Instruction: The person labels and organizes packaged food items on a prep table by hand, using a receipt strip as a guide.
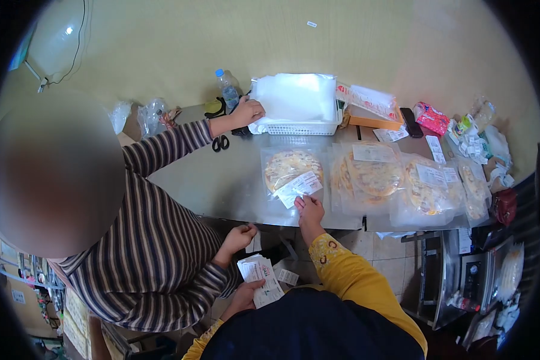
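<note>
My right hand [309,211] rests at the table's near edge, with its fingertips on a white label [299,187]. The label lies on a bagged round flatbread [289,168]. My left hand [245,295] is low by my body and holds a stack of white labels [260,279]. To the right of the labelled bag lie several more bagged flatbreads [375,175], overlapping each other, some with labels on top.
A person in a striped shirt stands at my left. One of their hands [246,110] is on a white basket [300,128] of clear bags, the other [240,236] is at the table's edge. Scissors [220,143], a water bottle [228,89], a phone [411,122] and packets line the back.
</note>
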### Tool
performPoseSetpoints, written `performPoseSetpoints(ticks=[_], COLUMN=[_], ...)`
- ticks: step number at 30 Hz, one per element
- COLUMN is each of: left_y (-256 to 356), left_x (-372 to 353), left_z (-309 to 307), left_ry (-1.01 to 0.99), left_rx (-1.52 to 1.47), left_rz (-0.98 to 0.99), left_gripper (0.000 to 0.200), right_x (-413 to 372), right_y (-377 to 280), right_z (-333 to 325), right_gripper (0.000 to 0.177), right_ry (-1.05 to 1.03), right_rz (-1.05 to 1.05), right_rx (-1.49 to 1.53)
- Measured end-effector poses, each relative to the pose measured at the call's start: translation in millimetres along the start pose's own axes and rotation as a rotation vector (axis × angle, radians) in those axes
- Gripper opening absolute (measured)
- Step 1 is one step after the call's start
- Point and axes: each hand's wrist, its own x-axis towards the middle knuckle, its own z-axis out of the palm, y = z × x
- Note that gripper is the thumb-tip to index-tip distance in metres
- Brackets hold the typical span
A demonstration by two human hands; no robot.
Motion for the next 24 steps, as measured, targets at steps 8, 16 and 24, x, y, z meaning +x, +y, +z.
performPoseSetpoints(ticks=[8, 16, 24], left_y=[19, 15, 21], left_x=[-12, 8, -4], left_z=[10, -14, -3], left_ry=[0.058, 0.042, 0.089], left_rx=[0.005, -0.047, -0.007], left_rz=[0.004, -0.074, -0.038], left_gripper=[0.034, 0.037, 0.040], right_x=[13, 11, 57], right_y=[-15, 3, 18], right_z=[-27, 12, 33], right_gripper=[0.013, 0.017, 0.028], right_ry=[-0.014, -0.048, -0.141], right_rz=[-0.312, -0.123, 0.045], right_rx=[-0.470, -0.112, -0.032])
